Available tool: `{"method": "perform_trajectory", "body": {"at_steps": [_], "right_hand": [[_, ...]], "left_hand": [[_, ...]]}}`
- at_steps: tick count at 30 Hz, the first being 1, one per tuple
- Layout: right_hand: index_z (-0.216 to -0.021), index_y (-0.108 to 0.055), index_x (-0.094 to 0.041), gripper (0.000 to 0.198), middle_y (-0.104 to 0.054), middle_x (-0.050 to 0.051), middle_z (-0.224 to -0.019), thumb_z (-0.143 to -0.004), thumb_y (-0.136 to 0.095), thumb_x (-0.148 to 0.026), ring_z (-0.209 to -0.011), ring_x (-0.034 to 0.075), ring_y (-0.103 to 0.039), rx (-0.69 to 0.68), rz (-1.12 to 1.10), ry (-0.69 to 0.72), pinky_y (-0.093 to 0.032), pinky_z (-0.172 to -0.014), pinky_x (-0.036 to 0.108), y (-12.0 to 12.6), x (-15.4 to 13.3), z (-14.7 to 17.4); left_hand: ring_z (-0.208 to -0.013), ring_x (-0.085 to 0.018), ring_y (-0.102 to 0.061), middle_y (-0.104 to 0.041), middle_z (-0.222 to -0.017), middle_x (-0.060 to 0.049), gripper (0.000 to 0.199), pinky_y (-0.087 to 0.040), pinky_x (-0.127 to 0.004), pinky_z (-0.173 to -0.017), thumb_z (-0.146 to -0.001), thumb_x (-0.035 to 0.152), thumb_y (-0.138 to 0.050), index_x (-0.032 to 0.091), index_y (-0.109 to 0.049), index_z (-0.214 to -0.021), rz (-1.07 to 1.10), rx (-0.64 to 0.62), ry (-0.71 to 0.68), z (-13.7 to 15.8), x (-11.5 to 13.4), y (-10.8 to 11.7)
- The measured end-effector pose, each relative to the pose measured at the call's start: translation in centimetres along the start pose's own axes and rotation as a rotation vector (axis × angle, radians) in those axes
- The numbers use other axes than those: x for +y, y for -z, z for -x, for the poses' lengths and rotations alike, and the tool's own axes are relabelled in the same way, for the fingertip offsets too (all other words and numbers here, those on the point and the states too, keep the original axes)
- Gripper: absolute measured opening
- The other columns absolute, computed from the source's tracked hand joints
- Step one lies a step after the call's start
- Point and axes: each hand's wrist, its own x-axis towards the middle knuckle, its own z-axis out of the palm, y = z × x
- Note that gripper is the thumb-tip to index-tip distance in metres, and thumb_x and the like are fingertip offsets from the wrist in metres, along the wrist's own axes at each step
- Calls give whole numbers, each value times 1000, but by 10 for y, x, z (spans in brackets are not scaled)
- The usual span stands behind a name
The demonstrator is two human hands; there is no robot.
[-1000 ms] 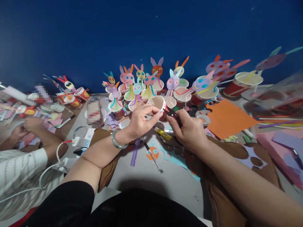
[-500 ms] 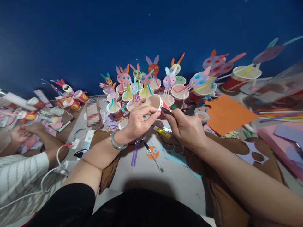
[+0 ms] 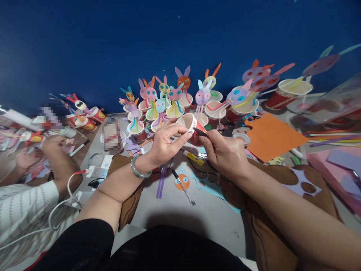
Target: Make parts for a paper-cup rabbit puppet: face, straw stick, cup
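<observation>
My left hand (image 3: 166, 143), a bangle on its wrist, grips a red and white paper cup (image 3: 186, 121) by its rim. The cup is tilted, with its mouth towards me. In my closed right hand (image 3: 227, 152) is a slim black tool (image 3: 200, 132); its tip meets the cup's side near the rim, and its kind is hard to make out. Below my hands lie an orange paper face disc (image 3: 182, 181) with blue eyes, a pen (image 3: 184, 190), two purple straws (image 3: 161, 182) and a yellow tube (image 3: 194, 157).
Several cups with paper rabbit figures (image 3: 202, 97) stand along the blue wall. To the right lie an orange sheet (image 3: 273, 137) and straws (image 3: 332, 138). A power strip (image 3: 103, 165) with white cables lies at left, beside another person's arm (image 3: 60, 162).
The cup has turned slightly, showing more of its red side, and the black tool sits a little differently against it. At left the other person's hand has lifted.
</observation>
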Motion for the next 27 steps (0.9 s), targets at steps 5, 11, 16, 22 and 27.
{"method": "perform_trajectory", "body": {"at_steps": [5, 11, 16, 22, 27], "right_hand": [[-83, -64, -19, 48, -58, 2, -52, -108, -35, -48, -47, 15, -51, 31, 33, -1, -21, -51, 28, -2, 2, -1], [-93, -70, -18, 44, -61, 4, -55, -104, -41, -48, -50, 18, -53, 44, 38, -47, -21, -52, 29, -3, 1, -2], [-94, -69, -18, 45, -60, 4, -56, -104, -39, -51, -49, 17, -52, 2, -71, -92, -25, -52, 28, -1, 0, -2], [-88, -63, -21, 41, -52, -1, -53, -103, -40, -52, -46, 15, -48, -61, -293, -129, -31, -52, 26, 2, 1, -4], [-85, -60, -22, 37, -48, -3, -52, -101, -43, -51, -44, 14, -44, -56, -373, -135, -31, -51, 26, 2, 1, -4]], "left_hand": [[-72, -11, -67, -75, -75, 3, 22, -55, -39, -102, -95, 36, -71, 21, -72, -79, 100, -42, 108, -2, 3, 3], [-74, -12, -64, -71, -76, 0, 25, -54, -29, -72, -96, 41, -68, 21, -72, -81, 153, -68, 201, -4, 2, 7], [-72, -12, -63, -69, -77, 0, 28, -55, -30, -72, -97, 43, -67, 21, -71, -81, 141, -80, 174, -5, 0, 7], [-74, -12, -62, -70, -75, 0, 30, -56, -34, -86, -98, 44, -64, 21, -70, -81, 46, -73, 99, -6, 2, 9], [-71, -12, -61, -71, -73, 1, 27, -55, -34, -83, -99, 41, -63, 21, -71, -82, 23, -41, 47, -5, 1, 7]]}}
